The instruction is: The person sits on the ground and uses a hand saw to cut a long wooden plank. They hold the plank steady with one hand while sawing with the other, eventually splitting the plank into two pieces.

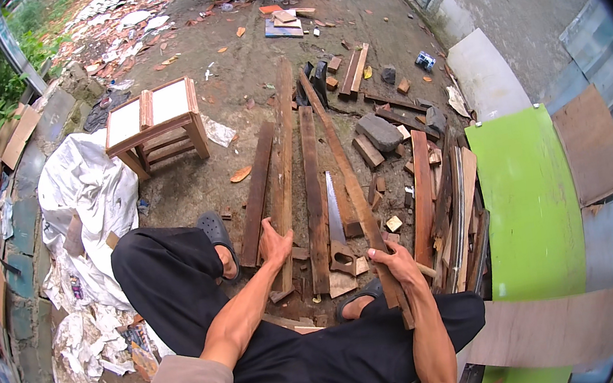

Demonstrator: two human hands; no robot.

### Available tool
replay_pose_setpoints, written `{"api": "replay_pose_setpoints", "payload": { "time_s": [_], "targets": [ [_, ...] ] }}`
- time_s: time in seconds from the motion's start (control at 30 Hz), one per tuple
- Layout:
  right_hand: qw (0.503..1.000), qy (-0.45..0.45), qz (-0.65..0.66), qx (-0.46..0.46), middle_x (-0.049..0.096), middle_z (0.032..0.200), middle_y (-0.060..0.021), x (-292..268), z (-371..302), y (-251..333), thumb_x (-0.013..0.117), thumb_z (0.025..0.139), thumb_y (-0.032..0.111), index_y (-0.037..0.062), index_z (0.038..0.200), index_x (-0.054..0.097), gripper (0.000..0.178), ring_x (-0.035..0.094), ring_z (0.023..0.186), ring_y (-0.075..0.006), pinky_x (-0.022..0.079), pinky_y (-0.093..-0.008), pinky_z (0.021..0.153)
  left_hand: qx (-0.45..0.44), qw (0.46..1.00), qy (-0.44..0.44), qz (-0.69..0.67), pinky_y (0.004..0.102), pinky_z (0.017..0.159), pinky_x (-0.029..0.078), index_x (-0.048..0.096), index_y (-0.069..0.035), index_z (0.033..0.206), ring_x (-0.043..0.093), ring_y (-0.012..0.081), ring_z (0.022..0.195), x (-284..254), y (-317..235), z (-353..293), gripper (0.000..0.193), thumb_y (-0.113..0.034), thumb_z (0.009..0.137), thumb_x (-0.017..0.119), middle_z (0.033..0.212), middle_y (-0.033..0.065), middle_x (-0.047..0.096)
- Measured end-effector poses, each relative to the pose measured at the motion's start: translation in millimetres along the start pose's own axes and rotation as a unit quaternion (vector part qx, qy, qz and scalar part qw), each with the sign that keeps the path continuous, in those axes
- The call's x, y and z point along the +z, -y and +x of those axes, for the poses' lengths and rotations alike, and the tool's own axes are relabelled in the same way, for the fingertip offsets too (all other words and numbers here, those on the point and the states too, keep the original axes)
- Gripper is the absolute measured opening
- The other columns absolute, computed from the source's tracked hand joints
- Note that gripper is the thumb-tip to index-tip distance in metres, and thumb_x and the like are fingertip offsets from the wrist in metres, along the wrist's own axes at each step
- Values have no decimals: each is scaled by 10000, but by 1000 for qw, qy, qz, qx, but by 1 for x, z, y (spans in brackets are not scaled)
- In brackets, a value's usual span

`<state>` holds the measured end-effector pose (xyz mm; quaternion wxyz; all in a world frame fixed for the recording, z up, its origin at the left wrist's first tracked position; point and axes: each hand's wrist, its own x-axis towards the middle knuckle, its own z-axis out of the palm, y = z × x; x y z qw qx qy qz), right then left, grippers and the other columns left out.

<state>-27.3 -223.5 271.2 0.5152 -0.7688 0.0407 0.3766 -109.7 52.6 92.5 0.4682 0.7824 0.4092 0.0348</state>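
My right hand (400, 266) is closed round the near part of a long, narrow wooden strip (351, 178), which slants away to the far left. My left hand (276, 244) has its fingers curled at the edge of a long weathered plank (286, 148); its fingertips are partly hidden. Just left of that plank lies a shorter dark board (259, 190). Between my hands another dark plank (313, 198) rests on the ground. Beside it is a handsaw (335, 215), its blade pointing away and its wooden handle towards me.
A small wooden stool (153, 122) with white top panels stands at the far left, beside a crumpled white sheet (84, 188). Stacked timber (447, 212), a grey stone block (379, 132) and wood offcuts lie right. A green panel (525, 195) borders them. My legs flank the planks.
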Motion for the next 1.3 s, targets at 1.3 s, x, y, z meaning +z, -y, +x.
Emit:
{"api": "replay_pose_setpoints", "payload": {
  "time_s": [1.3],
  "targets": [
    [951, 186, 145, 197, 647, 1089, -224, -38, -118, -44, 743, 917, 319, 202, 1606, 193, 890, 696, 909, -299, 607, -417, 793, -173, 974, 98, -113, 542, 1069, 410, 38, -83, 1592, 456, 441, 1332, 42, 12, 31, 1069, -482, 885, 734, 1583, 262, 287]
  ]
}}
